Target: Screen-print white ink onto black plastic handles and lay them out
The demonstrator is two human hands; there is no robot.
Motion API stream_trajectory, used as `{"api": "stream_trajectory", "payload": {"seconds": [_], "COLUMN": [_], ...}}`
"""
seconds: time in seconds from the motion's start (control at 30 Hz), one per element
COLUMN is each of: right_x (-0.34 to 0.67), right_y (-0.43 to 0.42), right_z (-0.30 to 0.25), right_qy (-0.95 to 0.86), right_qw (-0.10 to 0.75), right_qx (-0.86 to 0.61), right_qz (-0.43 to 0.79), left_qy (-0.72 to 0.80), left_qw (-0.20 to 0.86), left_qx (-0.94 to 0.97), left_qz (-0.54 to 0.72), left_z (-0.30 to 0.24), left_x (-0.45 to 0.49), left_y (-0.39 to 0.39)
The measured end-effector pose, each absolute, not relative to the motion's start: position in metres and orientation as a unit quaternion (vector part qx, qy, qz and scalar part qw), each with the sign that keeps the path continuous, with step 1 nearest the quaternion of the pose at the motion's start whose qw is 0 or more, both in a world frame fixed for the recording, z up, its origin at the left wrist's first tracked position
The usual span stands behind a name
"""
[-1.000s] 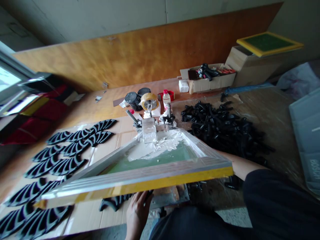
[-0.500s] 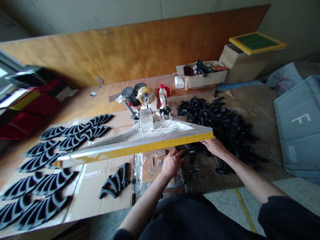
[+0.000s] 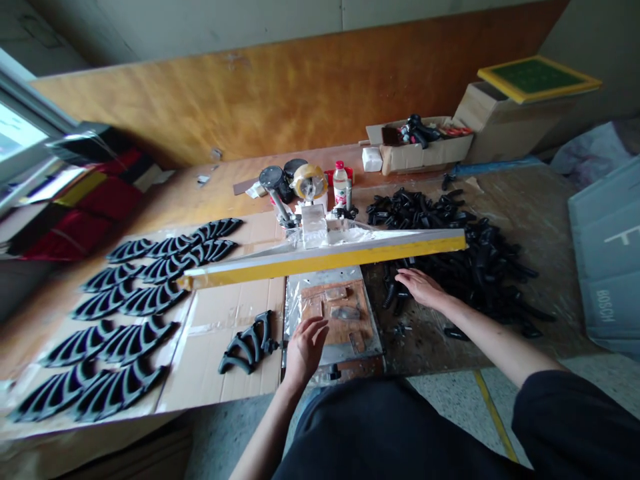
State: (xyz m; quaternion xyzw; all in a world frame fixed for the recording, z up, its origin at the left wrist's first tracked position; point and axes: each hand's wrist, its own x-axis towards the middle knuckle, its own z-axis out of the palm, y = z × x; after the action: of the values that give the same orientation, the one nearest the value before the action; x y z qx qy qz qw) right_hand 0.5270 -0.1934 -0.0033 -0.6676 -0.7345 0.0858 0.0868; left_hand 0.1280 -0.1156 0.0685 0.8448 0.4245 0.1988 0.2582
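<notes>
My left hand (image 3: 305, 350) hovers at the left front of a base board with a wooden plate (image 3: 320, 293) and small clear blocks. Its fingers are apart and hold nothing. My right hand (image 3: 423, 288) reaches over the near edge of a heap of black curved plastic parts (image 3: 415, 213), fingers stretched and loosely apart. Whether its fingertips touch a part cannot be told. Above the plate, a raised screen frame (image 3: 325, 260) with a yellow front edge spans the view, joined at the back to a metal clamp block (image 3: 314, 227). Neither hand touches the frame.
Rows of black parts (image 3: 137, 340) lie on cardboard at left; a smaller group (image 3: 247, 343) sits nearer. Behind are a tape roll (image 3: 310, 182), a bottle (image 3: 341, 183), black tubs (image 3: 275, 181) and an open carton (image 3: 425, 153). A grey crate (image 3: 610, 267) stands right.
My right hand has left the frame's right end. My left hand has moved left and towards me, its fingers opening. The frame now sits higher in view, and the view has shifted.
</notes>
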Motion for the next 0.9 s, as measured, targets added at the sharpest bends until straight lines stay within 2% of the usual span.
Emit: {"api": "stream_trajectory", "payload": {"seconds": [0.2, 0.3, 0.4, 0.5, 0.6, 0.67, 0.77, 0.9], "right_x": [0.519, 0.492, 0.435, 0.367, 0.321, 0.309, 0.310, 0.330], "right_y": [-0.207, -0.207, -0.196, -0.172, -0.145, -0.131, -0.123, -0.129], "right_z": [0.023, 0.043, 0.060, 0.070, 0.074, 0.073, 0.067, 0.061], "right_qy": [-0.721, -0.620, -0.587, -0.644, -0.716, -0.736, -0.735, -0.714], "right_qw": [0.129, 0.223, 0.288, 0.210, 0.076, 0.022, -0.001, 0.034], "right_qx": [-0.675, -0.741, -0.720, -0.684, -0.669, -0.668, -0.676, -0.698], "right_qz": [0.087, 0.131, 0.232, 0.272, 0.184, 0.112, 0.049, 0.049], "left_qy": [0.506, 0.526, 0.526, 0.507, 0.486, 0.483, 0.453, 0.345], "left_qw": [0.307, 0.332, 0.356, 0.368, 0.374, 0.386, 0.435, 0.544], "left_qx": [0.771, 0.736, 0.713, 0.709, 0.709, 0.690, 0.634, 0.590], "left_qz": [0.235, 0.266, 0.299, 0.325, 0.349, 0.376, 0.452, 0.486], "left_z": [0.063, 0.061, 0.068, 0.083, 0.108, 0.129, 0.164, 0.201], "left_x": [0.069, 0.054, 0.053, 0.064, 0.078, 0.088, 0.104, 0.122], "left_y": [-0.111, -0.104, -0.092, -0.077, -0.058, -0.045, -0.027, -0.017]}}
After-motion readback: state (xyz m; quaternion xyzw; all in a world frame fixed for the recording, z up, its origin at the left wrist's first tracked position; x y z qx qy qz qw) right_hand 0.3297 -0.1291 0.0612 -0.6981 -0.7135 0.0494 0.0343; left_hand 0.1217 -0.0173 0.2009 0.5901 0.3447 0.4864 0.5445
